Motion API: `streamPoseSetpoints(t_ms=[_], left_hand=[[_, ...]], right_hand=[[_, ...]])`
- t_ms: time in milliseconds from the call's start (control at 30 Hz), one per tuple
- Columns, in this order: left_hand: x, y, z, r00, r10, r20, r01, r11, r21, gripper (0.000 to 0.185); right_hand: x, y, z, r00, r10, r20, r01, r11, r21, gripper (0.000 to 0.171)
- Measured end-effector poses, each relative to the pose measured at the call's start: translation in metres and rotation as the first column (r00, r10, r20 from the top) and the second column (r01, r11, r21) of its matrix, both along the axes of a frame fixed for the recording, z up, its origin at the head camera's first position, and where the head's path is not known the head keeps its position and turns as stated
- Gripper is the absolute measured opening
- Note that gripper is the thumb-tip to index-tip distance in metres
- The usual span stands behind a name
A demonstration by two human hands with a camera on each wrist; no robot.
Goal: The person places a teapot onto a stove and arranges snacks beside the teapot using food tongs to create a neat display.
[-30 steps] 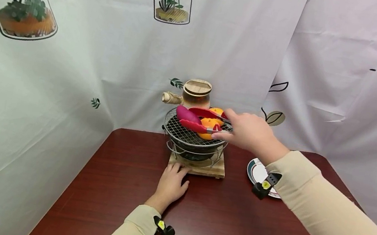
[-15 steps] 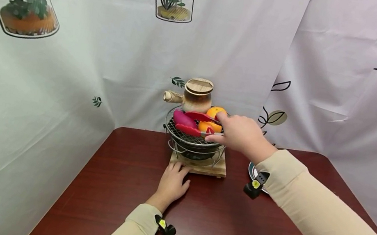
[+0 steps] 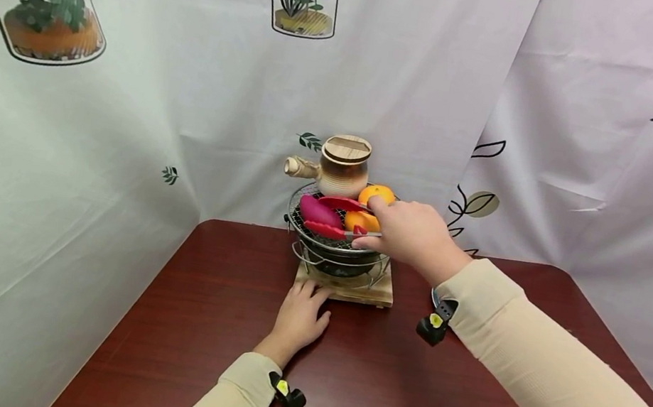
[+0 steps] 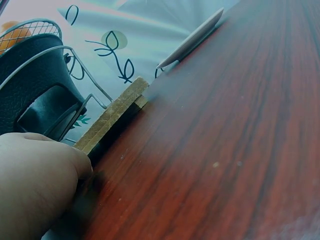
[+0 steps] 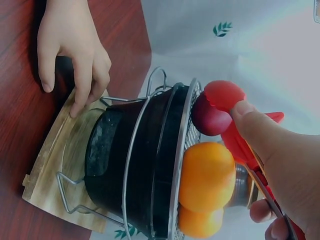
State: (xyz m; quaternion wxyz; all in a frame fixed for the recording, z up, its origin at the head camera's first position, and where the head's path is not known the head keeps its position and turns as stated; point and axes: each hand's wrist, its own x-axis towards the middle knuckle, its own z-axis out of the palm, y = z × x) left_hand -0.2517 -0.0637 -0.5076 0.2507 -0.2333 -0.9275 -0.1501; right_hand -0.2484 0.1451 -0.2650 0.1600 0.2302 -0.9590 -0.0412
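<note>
My right hand (image 3: 415, 233) grips a pair of red-tipped tongs (image 3: 327, 231), reaching over a round wire-mesh grill (image 3: 337, 249). One tong tip lies on each side of a purple, sweet-potato-shaped vegetable (image 3: 318, 211), which rests on the mesh. In the right wrist view a red tip (image 5: 225, 94) overlaps the purple vegetable (image 5: 212, 116). Two oranges (image 5: 207, 175) sit beside it on the mesh. Fingers of my left hand (image 3: 298, 317) lie fairly straight, touching the front edge of the wooden board (image 3: 350, 293) beneath the grill.
A lidded clay pot (image 3: 342, 172) with a side handle stands at the back of the grill. A plate (image 4: 192, 39) lies on the table right of the board, mostly hidden by the right sleeve in the head view. Printed cloth hangs behind the dark red table (image 3: 202, 327).
My right hand has lowered the tongs and purple vegetable onto the mesh, moving slightly left and down. The tong tips now stand a little farther apart. The left hand has stayed in place.
</note>
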Motion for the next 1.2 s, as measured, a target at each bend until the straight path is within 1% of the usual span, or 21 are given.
streamPoseSetpoints(t_ms=[233,600,767,967,1067,1200], left_hand=[[0.0,0.0,0.001,1.0,0.003,0.007,-0.003,1.0,0.001,0.042],[0.0,0.001,0.001,1.0,-0.008,-0.007,0.008,1.0,0.005,0.042],[0.0,0.001,0.001,1.0,-0.007,-0.013,0.007,1.0,0.001,0.042],[0.001,0.001,0.002,1.0,-0.009,-0.015,0.009,1.0,0.004,0.042],[0.001,0.001,0.001,1.0,-0.012,-0.02,0.012,1.0,0.008,0.042],[0.001,0.001,0.001,0.999,-0.009,-0.035,0.01,1.0,0.012,0.041]], right_hand=[[0.001,-0.003,0.0,1.0,0.007,-0.005,-0.007,1.0,0.005,0.062],[0.002,-0.005,0.001,0.999,0.003,-0.033,-0.002,1.0,0.009,0.062],[0.002,-0.004,0.001,0.999,-0.002,-0.039,0.002,1.0,0.014,0.066],[0.002,-0.003,0.004,1.0,-0.029,0.001,0.029,0.999,0.014,0.069],[0.001,0.0,0.007,0.998,-0.052,0.024,0.052,0.999,0.007,0.074],[0.001,0.009,0.013,0.995,-0.086,0.05,0.088,0.995,-0.04,0.083]])
